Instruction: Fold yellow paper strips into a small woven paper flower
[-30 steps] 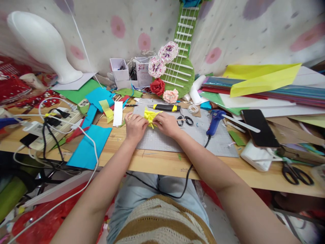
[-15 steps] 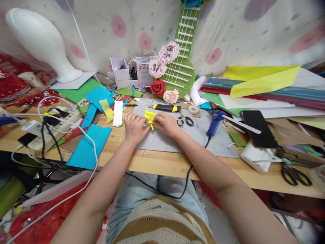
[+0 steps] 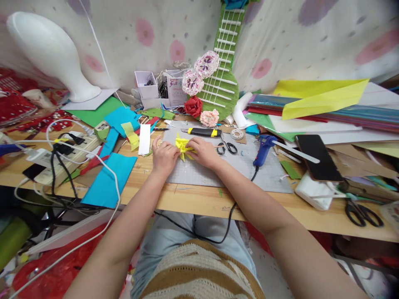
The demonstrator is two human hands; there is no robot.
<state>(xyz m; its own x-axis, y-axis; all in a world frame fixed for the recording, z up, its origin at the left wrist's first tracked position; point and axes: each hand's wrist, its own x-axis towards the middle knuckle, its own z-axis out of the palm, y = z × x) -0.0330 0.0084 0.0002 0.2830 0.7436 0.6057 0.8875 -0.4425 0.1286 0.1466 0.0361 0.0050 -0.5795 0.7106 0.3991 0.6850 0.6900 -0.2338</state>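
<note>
Yellow folded paper (image 3: 183, 147) sits at the far left part of a grey cutting mat (image 3: 218, 174), pinched from both sides. The left hand (image 3: 165, 155) has its grip closed on the paper's 9 o'clock edge, and the right hand (image 3: 204, 151) has its grip closed on the 3 o'clock edge. Both hands rest on the mat.

The mat lies on a wooden tabletop (image 3: 199, 201) crowded with craft scraps. From the paper, a yellow-and-black utility knife (image 3: 202, 132) lies near at 1 o'clock. Small scissors (image 3: 229, 146) and then a blue glue gun (image 3: 263, 149) lie out at 3 o'clock. A sheet of blue paper (image 3: 109, 178) hangs over the tabletop's edge at 8 o'clock, and a white power strip (image 3: 62, 153) with tangled cords lies at 9 o'clock. A green guitar-shaped craft (image 3: 222, 74) leans at 12 o'clock against a pale cloth backdrop (image 3: 146, 33) with pink spots. A white foam head form (image 3: 50, 50) stands at 10 o'clock.
</note>
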